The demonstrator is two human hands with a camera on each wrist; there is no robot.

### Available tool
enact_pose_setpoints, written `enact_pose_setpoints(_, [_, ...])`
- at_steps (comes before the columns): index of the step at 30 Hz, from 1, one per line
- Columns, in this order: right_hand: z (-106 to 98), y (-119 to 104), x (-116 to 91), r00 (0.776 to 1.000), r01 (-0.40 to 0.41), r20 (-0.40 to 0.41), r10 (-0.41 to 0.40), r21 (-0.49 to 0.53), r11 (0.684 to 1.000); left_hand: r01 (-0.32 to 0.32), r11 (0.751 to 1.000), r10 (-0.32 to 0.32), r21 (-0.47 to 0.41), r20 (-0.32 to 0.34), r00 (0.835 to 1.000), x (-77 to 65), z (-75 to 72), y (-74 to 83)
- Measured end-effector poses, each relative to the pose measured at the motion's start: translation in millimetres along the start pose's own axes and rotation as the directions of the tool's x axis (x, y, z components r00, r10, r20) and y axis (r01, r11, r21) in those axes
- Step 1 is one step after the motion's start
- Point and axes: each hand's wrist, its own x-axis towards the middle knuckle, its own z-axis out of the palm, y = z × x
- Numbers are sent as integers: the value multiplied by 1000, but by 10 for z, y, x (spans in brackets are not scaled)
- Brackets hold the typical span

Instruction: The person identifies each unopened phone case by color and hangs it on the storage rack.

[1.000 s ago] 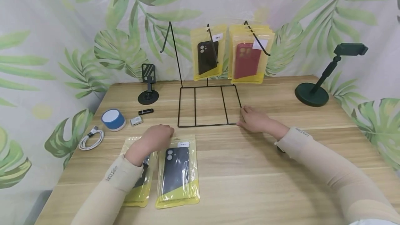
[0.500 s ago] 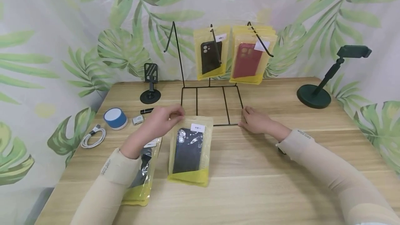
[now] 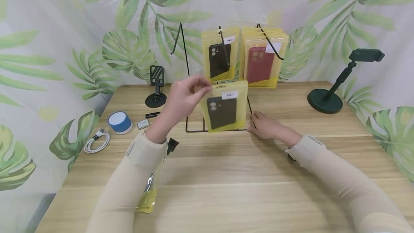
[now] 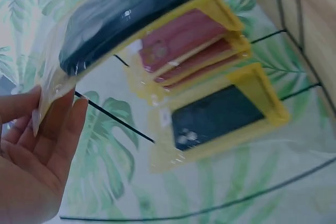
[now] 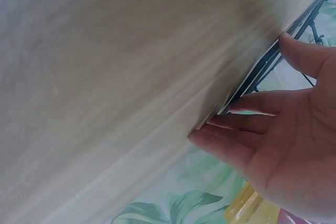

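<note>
My left hand [image 3: 185, 96] pinches the top edge of a clear-and-yellow bagged dark phone case [image 3: 223, 114], raised in front of the black wire display rack [image 3: 185, 53]. In the left wrist view the held pouch crosses the top, between thumb and fingers. My right hand [image 3: 268, 125] holds the front right corner of the rack's base; the right wrist view shows thumb and fingertips at the wire. A bagged black case [image 3: 220, 60] hangs from the middle hook, several bags with a red case [image 3: 258, 65] in front from the right one. The left hook is bare.
Another bagged case [image 3: 147, 202] lies on the table, mostly under my left forearm. At left are a blue speaker [image 3: 119, 124], a white cable [image 3: 105, 146], a small silver device [image 3: 142, 124], a black stick [image 3: 152, 114] and a black phone stand [image 3: 156, 99]. A dark green stand [image 3: 325, 100] is at right.
My left hand has taken the bagged dark case by its top edge, lifted it off the table and carried it forward and right to the rack. The right hand stays at the base corner.
</note>
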Motion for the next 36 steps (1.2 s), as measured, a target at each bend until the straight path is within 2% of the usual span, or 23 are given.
enact_pose_setpoints(6, [11, 0, -7, 1000, 16, 0, -16, -11, 1000, 11, 1000, -12, -8, -47, 999, 278, 10, 116])
enact_pose_setpoints(14, [-25, -8, -32, 999, 43, -21, -44, -39, 998, 25, 1000, -25, 8, -57, 998, 482, 56, 65])
enact_pose_setpoints(21, [-3, -8, -15, 1000, 17, -14, -17, -19, 1000, 39, 993, -34, 116, -45, 998, 676, 90, -63])
enact_pose_setpoints(29, [-16, -10, 15, 1000, 3, -14, -3, 0, 1000, 49, 970, -41, 237, -36, 998, 877, 116, -211])
enact_pose_setpoints(32, [-15, -4, 19, 1000, -5, -3, 5, 2, 1000, 67, 958, -60, 280, -36, 998, 943, 125, -241])
enact_pose_setpoints(36, [-17, 0, 17, 1000, -10, 6, 10, 7, 1000, 129, 933, -122, 336, -41, 992, 1065, 135, -276])
